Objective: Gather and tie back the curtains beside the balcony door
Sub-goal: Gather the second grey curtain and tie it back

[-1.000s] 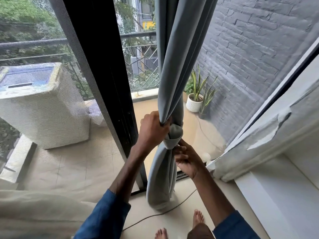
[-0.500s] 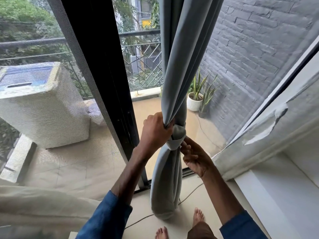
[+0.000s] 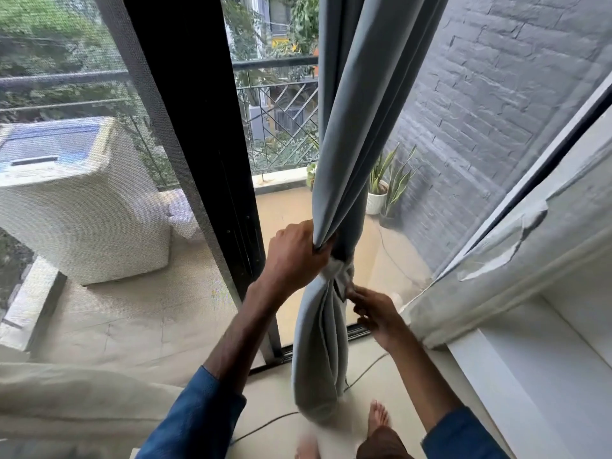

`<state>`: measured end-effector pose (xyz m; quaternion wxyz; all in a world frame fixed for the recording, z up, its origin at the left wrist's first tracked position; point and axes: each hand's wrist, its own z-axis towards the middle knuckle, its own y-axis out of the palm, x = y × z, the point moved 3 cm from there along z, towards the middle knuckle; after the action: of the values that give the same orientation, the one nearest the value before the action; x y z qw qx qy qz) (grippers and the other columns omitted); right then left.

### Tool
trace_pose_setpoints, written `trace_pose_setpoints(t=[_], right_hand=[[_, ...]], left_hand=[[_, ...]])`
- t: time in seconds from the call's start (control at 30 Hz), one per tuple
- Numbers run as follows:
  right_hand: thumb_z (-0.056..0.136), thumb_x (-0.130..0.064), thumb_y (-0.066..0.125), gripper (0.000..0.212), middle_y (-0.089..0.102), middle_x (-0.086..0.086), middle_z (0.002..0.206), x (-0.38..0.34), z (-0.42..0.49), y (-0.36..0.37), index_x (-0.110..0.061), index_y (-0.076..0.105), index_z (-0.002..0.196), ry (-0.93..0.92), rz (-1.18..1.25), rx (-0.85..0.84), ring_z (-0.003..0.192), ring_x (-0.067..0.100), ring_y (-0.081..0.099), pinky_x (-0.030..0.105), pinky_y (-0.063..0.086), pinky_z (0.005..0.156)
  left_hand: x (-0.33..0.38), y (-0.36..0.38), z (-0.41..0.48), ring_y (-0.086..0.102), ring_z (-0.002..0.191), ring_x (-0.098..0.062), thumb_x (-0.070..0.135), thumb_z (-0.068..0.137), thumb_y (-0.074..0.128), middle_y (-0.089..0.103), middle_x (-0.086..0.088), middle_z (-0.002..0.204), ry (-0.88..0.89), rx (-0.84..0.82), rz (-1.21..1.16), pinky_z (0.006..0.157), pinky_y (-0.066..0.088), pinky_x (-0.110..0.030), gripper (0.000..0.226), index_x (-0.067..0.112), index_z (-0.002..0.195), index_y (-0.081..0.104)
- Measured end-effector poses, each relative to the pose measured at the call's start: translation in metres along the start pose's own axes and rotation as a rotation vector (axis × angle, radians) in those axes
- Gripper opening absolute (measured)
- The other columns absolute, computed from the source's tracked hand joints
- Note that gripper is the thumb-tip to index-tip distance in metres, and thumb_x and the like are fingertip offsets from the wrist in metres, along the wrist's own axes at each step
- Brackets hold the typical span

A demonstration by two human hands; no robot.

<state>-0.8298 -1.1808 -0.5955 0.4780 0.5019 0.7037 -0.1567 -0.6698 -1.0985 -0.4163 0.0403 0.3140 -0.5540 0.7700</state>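
Note:
A grey curtain (image 3: 351,134) hangs gathered into one bundle in front of the open balcony door. It is knotted on itself at the knot (image 3: 339,271), and its lower part (image 3: 318,359) bulges down to the floor. My left hand (image 3: 294,253) is clenched on the curtain's folds just above the knot. Just below the knot, my right hand (image 3: 374,314) pinches the fabric with its fingertips at the bundle's right side. A white sheer curtain (image 3: 496,260) hangs at the right along the window frame.
The black door frame (image 3: 205,160) stands left of the curtain, with a mesh screen (image 3: 82,193) and a white machine (image 3: 76,200) behind it. Potted plants (image 3: 384,190) sit by the grey brick wall (image 3: 496,111). A cable (image 3: 361,376) crosses the floor near my bare feet (image 3: 377,419).
The knot has drawn tighter and smaller. My right hand has slipped down from the knot to just below it. My left hand keeps its grip above.

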Motion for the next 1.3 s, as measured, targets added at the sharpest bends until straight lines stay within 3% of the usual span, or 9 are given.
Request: trace_pose_setpoints(t=[0.1,0.27,0.33,0.43,0.67,0.93,1.07,1.2,1.3], right_hand=[[0.084,-0.016,0.076,0.026,0.055,-0.002,0.075,0.011,-0.001,-0.001,-0.003,0.075,0.107,-0.015,0.031,0.036,0.05,0.004,0.034,0.015,0.022,0.04],[0.084,-0.013,0.077,0.025,0.064,0.002,0.082,0.011,-0.001,0.015,-0.006,0.074,0.108,-0.045,0.094,0.084,0.053,0.007,0.043,0.017,0.029,0.043],[0.084,-0.013,0.078,0.028,0.064,0.0,0.08,0.009,-0.003,0.017,-0.006,0.073,0.11,-0.041,0.116,0.096,0.057,0.009,0.046,0.018,0.032,0.046],[0.085,-0.015,0.078,0.028,0.065,-0.001,0.077,0.004,-0.003,0.021,-0.009,0.073,0.112,-0.034,0.11,0.098,0.061,0.009,0.053,0.019,0.038,0.051],[0.092,-0.007,0.066,0.028,0.077,0.012,0.099,-0.003,-0.003,0.021,-0.006,0.068,0.12,-0.108,0.164,0.079,0.09,0.018,0.073,0.023,0.056,0.068],[0.091,0.005,0.06,0.034,0.069,0.027,0.116,0.006,-0.023,-0.022,0.007,0.058,0.125,-0.15,0.314,0.12,0.107,0.039,0.068,0.032,0.06,0.076],[0.091,0.003,0.063,0.033,0.071,0.024,0.116,0.004,-0.035,-0.041,0.004,0.061,0.123,-0.129,0.319,0.155,0.099,0.03,0.072,0.03,0.06,0.074],[0.09,0.002,0.064,0.032,0.071,0.022,0.117,-0.007,-0.043,-0.058,0.002,0.062,0.122,-0.129,0.323,0.167,0.096,0.026,0.072,0.027,0.059,0.072],[0.09,0.002,0.064,0.031,0.071,0.021,0.117,-0.02,-0.05,-0.074,0.001,0.063,0.121,-0.137,0.326,0.163,0.092,0.023,0.071,0.026,0.058,0.071]], left_hand=[[0.001,0.002,0.0,0.04,0.062,-0.018,0.039,0.1,0.052,0.033,0.011,0.063,0.021,-0.031,-0.021,0.054,0.027,-0.027,0.023,0.02,0.09,0.043],[-0.009,0.01,0.001,0.04,0.069,-0.018,0.038,0.101,0.048,0.044,0.007,0.074,-0.022,-0.001,-0.075,0.061,0.028,-0.028,0.019,0.021,0.093,0.046],[-0.013,0.015,0.002,0.04,0.067,-0.015,0.039,0.101,0.047,0.048,0.004,0.081,-0.04,-0.014,-0.115,0.056,0.027,-0.027,0.022,0.018,0.101,0.05],[-0.018,0.027,0.0,0.043,0.073,-0.014,0.047,0.097,0.048,0.05,0.007,0.088,-0.045,-0.02,-0.15,0.064,0.032,-0.029,0.034,0.018,0.116,0.051],[-0.025,0.045,-0.007,0.049,0.082,-0.012,0.059,0.097,0.045,0.05,0.011,0.09,-0.02,0.046,-0.232,0.067,0.038,-0.03,0.04,0.026,0.118,0.05],[-0.02,0.065,-0.018,0.045,0.087,-0.01,0.072,0.094,0.024,0.051,0.01,0.093,0.07,-0.021,0.026,0.057,0.028,-0.022,0.055,0.025,0.106,0.051],[-0.009,0.069,-0.024,0.052,0.092,-0.02,0.074,0.092,0.023,0.056,0.001,0.089,-0.022,-0.086,0.156,0.063,0.039,-0.035,0.064,0.02,0.091,0.056],[0.016,0.062,-0.022,0.05,0.072,-0.024,0.068,0.097,0.027,0.049,-0.002,0.069,-0.118,-0.139,0.365,0.061,0.033,-0.034,0.066,0.013,0.093,0.064],[0.03,0.066,-0.014,0.063,0.092,-0.038,0.054,0.103,0.029,0.067,-0.015,0.1,-0.108,-0.179,0.362,0.07,0.039,-0.038,0.055,0.011,0.109,0.062]])
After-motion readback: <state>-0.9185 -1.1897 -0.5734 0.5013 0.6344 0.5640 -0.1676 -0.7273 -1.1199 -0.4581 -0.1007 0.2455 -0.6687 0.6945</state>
